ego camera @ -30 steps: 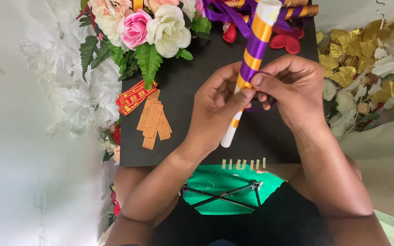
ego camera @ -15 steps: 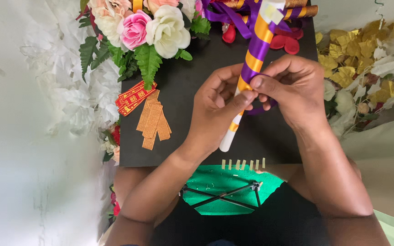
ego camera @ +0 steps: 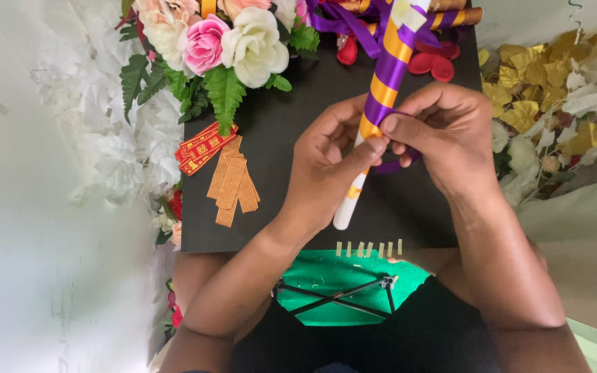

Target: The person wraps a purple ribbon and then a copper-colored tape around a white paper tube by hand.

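Purple and gold ribbon (ego camera: 385, 90) wound in slanting bands round a white tube (ego camera: 345, 211), held tilted between both hands above a black board (ego camera: 278, 179)

Left hand (ego camera: 326, 169) closed round the tube's lower half, thumb pressed flat across the wrapped part, bare white end poking out just below the palm toward the body

Right hand (ego camera: 450, 141) closed beside it, touching it at the thumbs, fingertips pinching the loose purple ribbon tail (ego camera: 399, 164) that loops out under the knuckles

Upper end of the tube rising away from both hands to the far edge of the view, wrapped to the top, a pale patch showing near the tip

Left of the left hand, well apart, on the board: a fan of flat tan strips (ego camera: 233, 183), and just beyond them a short red and gold patterned ribbon piece (ego camera: 202, 148)

Farther out on that side, a cluster of cloth flowers (ego camera: 233, 41), pink and cream, with green fern leaves, overlapping the board's far corner

Beyond the hands, near the tube's top: red petals (ego camera: 433, 63) and more purple ribbon with gold-wrapped tubes (ego camera: 461, 15), partly cut off

Right of the right hand, off the board: gold and white leaves (ego camera: 547, 90) in a heap

Below the wrists, along the board's near edge: a row of small pale tape bits (ego camera: 371, 249) stuck upright side by side

Nearer the body still, under the forearms: a green pad (ego camera: 347, 276) with thin black rods (ego camera: 343, 297) crossed on it

White cloth (ego camera: 43, 207) spread wide to the far left
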